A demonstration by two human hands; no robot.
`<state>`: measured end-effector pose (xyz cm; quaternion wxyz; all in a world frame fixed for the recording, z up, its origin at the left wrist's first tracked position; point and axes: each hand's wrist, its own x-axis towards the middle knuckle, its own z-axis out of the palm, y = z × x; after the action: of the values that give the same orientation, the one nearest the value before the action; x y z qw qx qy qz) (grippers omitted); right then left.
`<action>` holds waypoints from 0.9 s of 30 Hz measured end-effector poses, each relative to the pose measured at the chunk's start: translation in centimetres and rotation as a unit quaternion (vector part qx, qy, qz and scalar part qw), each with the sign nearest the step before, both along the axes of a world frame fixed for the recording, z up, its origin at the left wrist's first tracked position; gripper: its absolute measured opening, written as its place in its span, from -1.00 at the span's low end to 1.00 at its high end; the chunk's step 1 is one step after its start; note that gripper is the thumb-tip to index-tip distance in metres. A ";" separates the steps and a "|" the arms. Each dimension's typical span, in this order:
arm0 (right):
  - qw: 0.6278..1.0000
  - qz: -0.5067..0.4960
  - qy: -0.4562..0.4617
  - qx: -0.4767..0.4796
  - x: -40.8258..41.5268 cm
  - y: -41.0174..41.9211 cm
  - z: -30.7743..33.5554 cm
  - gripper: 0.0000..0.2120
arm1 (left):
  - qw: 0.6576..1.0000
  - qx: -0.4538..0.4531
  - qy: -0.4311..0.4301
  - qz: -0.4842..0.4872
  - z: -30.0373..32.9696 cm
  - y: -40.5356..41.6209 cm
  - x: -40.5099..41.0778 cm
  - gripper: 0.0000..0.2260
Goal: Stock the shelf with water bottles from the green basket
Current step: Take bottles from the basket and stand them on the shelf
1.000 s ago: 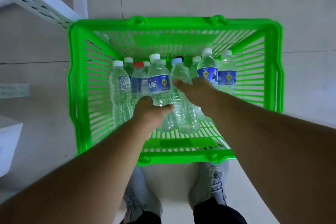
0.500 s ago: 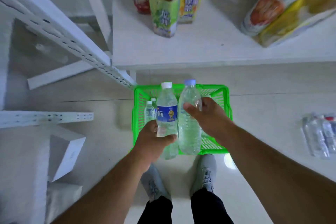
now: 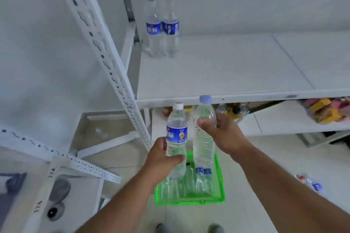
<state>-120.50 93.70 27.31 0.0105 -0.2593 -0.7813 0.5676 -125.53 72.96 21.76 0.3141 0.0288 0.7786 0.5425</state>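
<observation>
My left hand grips a blue-labelled water bottle with a white cap around its lower body. My right hand holds a taller clear bottle with a pale blue cap near its shoulder. Both bottles are upright, just below the front edge of the white shelf. Two water bottles stand at the shelf's back left corner. The green basket sits on the floor below my hands, with several bottles inside.
A perforated white upright runs diagonally left of the shelf. A lower shelf holds drink bottles and colourful packets. More bottles lie on the floor at right. My shoes show at the bottom edge.
Both hands have lifted their bottles out of the basket up to the height of the shelf edge. My view has tilted up from the basket to the shelf.
</observation>
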 end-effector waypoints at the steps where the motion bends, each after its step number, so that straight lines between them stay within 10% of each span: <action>1: 1.000 0.000 0.014 0.010 0.5 0.1 1.9 -0.54 | 1.000 0.008 0.014 -0.003 1.7 -0.1 0.3 -0.52; 27: 0.979 0.093 0.167 0.068 7.7 4.5 18.1 -0.77 | 0.974 0.064 0.179 0.124 18.0 4.7 9.5 -0.56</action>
<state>-112.82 98.23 45.39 0.1053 -0.0857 -0.8259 0.5473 -116.04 77.66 39.77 0.0972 0.0484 0.7833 0.6121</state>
